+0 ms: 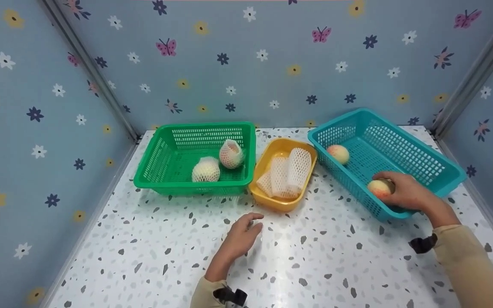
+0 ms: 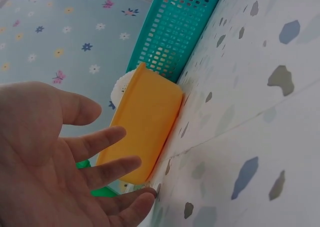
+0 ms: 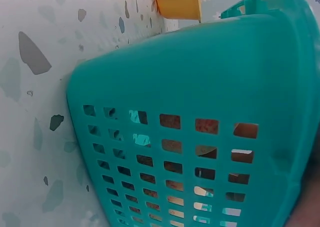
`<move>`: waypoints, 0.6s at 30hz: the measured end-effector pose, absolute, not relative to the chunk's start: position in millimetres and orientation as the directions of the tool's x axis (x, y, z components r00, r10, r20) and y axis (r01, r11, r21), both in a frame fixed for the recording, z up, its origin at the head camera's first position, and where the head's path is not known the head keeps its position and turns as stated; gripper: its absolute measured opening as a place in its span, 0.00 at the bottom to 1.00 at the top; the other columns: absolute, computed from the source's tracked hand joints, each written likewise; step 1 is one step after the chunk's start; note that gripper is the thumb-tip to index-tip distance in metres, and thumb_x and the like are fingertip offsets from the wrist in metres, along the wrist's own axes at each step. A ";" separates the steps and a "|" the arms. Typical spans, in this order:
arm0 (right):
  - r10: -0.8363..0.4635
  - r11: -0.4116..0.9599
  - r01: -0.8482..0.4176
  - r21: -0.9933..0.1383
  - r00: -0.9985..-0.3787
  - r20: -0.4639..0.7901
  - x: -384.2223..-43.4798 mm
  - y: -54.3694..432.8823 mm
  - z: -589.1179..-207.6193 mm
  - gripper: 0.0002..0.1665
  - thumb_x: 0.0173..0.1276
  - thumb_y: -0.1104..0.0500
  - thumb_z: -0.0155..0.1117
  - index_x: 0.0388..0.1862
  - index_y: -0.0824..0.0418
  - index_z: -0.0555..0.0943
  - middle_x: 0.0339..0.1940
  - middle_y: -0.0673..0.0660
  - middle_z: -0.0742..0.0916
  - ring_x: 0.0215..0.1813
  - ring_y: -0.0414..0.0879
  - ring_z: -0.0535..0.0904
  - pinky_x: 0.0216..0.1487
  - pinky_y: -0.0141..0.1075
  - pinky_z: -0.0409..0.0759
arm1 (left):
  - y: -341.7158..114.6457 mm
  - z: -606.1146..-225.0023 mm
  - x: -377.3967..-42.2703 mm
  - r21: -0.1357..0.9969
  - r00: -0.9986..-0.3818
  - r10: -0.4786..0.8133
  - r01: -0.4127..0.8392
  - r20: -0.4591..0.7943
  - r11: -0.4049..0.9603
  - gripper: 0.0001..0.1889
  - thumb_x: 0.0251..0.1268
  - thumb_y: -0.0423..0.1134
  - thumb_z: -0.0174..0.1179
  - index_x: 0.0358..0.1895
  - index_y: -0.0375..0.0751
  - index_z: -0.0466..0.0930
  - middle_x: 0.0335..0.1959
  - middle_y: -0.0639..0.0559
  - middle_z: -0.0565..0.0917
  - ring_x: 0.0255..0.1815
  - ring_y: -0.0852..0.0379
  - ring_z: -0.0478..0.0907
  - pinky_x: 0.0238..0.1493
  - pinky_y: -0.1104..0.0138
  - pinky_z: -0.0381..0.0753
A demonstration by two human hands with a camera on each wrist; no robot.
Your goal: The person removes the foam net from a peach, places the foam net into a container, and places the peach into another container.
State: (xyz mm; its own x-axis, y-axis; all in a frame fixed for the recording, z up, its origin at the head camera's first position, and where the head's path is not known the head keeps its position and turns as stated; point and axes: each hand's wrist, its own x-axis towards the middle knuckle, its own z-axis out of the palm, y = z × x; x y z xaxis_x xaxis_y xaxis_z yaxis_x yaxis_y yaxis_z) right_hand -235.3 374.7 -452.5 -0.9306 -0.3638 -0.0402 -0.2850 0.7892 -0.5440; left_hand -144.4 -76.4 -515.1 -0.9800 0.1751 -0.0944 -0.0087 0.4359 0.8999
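Note:
My right hand [image 1: 407,192] reaches into the teal basket [image 1: 405,145] and grips a bare peach [image 1: 378,188] near the front end. Another bare peach [image 1: 339,154] lies toward the left side of that basket. In the right wrist view the basket wall [image 3: 190,77] hides most of the hand and peach. Over the table, in front of the yellow tray [image 1: 274,204], hangs my left hand [image 1: 241,235], its fingers loosely spread in the left wrist view, holding nothing. Several white foam net sleeves [image 1: 299,169] are in the tray.
To the left stands a green basket [image 1: 203,136] with two peaches in foam nets, one [image 1: 231,154] nearer the back and one [image 1: 206,170] by the front wall. Flower-patterned panels [image 1: 268,68] enclose the speckled white table [image 1: 315,265] at the back and sides.

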 end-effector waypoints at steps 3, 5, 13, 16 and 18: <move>-0.379 0.796 -0.304 -0.523 -0.924 -0.040 -235.6 373.9 -452.5 0.32 0.60 0.48 0.73 0.59 0.61 0.77 0.52 0.62 0.81 0.46 0.55 0.75 0.40 0.48 0.76 | -75.8 -514.3 -144.8 0.898 -0.980 0.171 -0.013 -0.098 0.440 0.17 0.75 0.42 0.50 0.61 0.43 0.76 0.65 0.43 0.71 0.67 0.40 0.66 0.64 0.48 0.66; -0.384 0.800 -0.308 -0.514 -0.922 -0.045 -236.2 374.0 -453.3 0.30 0.60 0.49 0.73 0.58 0.61 0.77 0.51 0.60 0.81 0.46 0.54 0.75 0.41 0.48 0.75 | -75.7 -513.9 -145.2 0.897 -0.980 0.173 -0.012 -0.098 0.442 0.17 0.75 0.42 0.50 0.61 0.43 0.76 0.65 0.42 0.71 0.67 0.40 0.66 0.64 0.48 0.66; -0.401 0.806 -0.318 -0.499 -0.913 -0.067 -238.1 374.7 -455.9 0.29 0.62 0.52 0.72 0.59 0.62 0.77 0.52 0.61 0.81 0.46 0.54 0.75 0.41 0.48 0.75 | -76.5 -516.2 -144.8 0.900 -0.979 0.180 -0.003 -0.091 0.436 0.17 0.75 0.42 0.50 0.61 0.43 0.76 0.65 0.42 0.71 0.67 0.40 0.65 0.64 0.48 0.66; -0.405 0.807 -0.316 -0.498 -0.911 -0.077 -237.6 374.9 -457.6 0.29 0.62 0.53 0.72 0.59 0.63 0.77 0.52 0.62 0.81 0.47 0.55 0.76 0.42 0.50 0.76 | -76.8 -518.0 -145.5 0.903 -0.978 0.186 -0.008 -0.097 0.430 0.17 0.76 0.41 0.50 0.61 0.42 0.76 0.66 0.42 0.71 0.68 0.40 0.65 0.65 0.49 0.65; -0.404 0.809 -0.313 -0.498 -0.911 -0.084 -236.7 374.9 -458.5 0.29 0.62 0.55 0.72 0.60 0.63 0.77 0.53 0.62 0.81 0.48 0.55 0.76 0.43 0.50 0.75 | -76.8 -519.2 -146.2 0.904 -0.977 0.186 -0.014 -0.103 0.427 0.17 0.76 0.41 0.50 0.61 0.41 0.76 0.66 0.42 0.71 0.68 0.40 0.65 0.65 0.49 0.65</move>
State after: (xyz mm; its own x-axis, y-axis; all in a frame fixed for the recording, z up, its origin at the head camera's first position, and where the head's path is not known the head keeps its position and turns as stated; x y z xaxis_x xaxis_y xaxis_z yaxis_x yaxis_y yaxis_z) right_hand -236.7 374.9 -458.5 -0.9111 -0.4035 -0.0836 -0.3126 0.8090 -0.4977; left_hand -146.2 -76.8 -519.2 -0.9772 0.1860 -0.1026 -0.0137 0.4269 0.9042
